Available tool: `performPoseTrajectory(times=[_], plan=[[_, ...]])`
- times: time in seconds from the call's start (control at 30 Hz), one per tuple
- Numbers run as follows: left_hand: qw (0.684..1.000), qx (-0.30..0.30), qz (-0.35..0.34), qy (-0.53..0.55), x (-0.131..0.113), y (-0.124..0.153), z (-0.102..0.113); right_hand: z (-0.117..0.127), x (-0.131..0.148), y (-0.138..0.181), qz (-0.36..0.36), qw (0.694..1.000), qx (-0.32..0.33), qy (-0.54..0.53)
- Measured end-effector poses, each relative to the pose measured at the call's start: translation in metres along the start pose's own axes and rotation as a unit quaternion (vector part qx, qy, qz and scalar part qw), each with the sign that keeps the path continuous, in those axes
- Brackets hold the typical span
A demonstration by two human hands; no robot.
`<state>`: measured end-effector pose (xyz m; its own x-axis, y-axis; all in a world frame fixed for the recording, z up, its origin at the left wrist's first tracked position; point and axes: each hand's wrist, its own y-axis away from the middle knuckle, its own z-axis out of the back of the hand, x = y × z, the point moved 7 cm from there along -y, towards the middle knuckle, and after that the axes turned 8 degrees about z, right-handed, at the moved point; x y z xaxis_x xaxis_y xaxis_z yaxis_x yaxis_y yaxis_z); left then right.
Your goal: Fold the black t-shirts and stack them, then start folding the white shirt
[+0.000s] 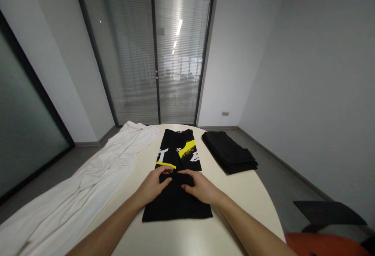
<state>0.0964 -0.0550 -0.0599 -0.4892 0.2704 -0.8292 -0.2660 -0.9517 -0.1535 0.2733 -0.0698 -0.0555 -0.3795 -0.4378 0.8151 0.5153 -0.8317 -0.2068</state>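
Both hands lie palm-down on a long, narrow-folded black cotton T-shirt with white lettering and yellow brush-stroke print [178,178], which stretches from the near middle of the round cream table [252,197] toward twelve o'clock. The left hand [152,187] rests with fingers loosely extended and close together, tips on the fabric at about eleven o'clock of the shirt's centre, while the right hand [199,187] mirrors it at one o'clock, fingers flat and slightly curled, gripping nothing. A rumpled white sheet [88,185] drapes at nine o'clock and a stack of folded black garments [230,152] sits at two o'clock, apart from the shirt.
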Motion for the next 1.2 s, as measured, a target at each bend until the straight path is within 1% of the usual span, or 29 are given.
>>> performPoseTrajectory(times=[0.07,0.17,0.2,0.27,0.4,0.5,0.6,0.7,0.77,0.87,0.93,1.0,1.1,1.2], plan=[[0.999,-0.017,-0.005,-0.036,0.002,0.004,0.003,-0.002,-0.002,-0.002,0.009,1.0,-0.001,0.0],[0.989,-0.077,-0.02,-0.126,0.003,0.013,0.014,-0.002,-0.005,-0.005,0.018,1.0,-0.011,-0.008],[0.984,-0.093,-0.011,-0.153,0.003,0.015,0.018,-0.001,-0.006,-0.006,0.021,1.0,-0.016,-0.01],[0.977,-0.102,0.025,-0.183,0.007,0.017,0.027,-0.001,-0.006,-0.006,0.024,0.999,-0.025,-0.013],[0.975,-0.065,0.117,-0.176,0.018,0.017,0.038,-0.001,-0.002,-0.006,0.025,0.999,-0.043,-0.003],[0.973,-0.022,0.168,-0.159,0.025,0.018,0.039,0.0,-0.001,-0.005,0.006,0.998,-0.047,0.045],[0.973,-0.001,0.175,-0.147,0.023,0.019,0.039,0.005,0.004,-0.004,0.005,0.992,-0.034,0.118],[0.97,0.004,0.179,-0.163,0.022,0.023,0.045,0.016,0.008,-0.003,0.01,0.985,-0.039,0.165],[0.963,0.016,0.199,-0.183,0.027,0.027,0.049,0.025,0.005,-0.002,-0.018,0.98,-0.037,0.196],[0.954,0.056,0.223,-0.192,0.034,0.03,0.05,0.034,-0.001,0.002,-0.069,0.97,0.001,0.235],[0.951,0.073,0.226,-0.195,0.037,0.031,0.049,0.038,-0.003,0.004,-0.079,0.966,0.019,0.244],[0.949,0.073,0.228,-0.206,0.036,0.031,0.048,0.043,-0.005,0.006,-0.08,0.965,0.007,0.25],[0.944,0.062,0.229,-0.228,0.032,0.031,0.047,0.05,-0.009,0.006,-0.082,0.961,-0.029,0.263],[0.934,0.054,0.235,-0.264,0.026,0.031,0.045,0.05,-0.017,0.004,-0.08,0.96,-0.024,0.266]])
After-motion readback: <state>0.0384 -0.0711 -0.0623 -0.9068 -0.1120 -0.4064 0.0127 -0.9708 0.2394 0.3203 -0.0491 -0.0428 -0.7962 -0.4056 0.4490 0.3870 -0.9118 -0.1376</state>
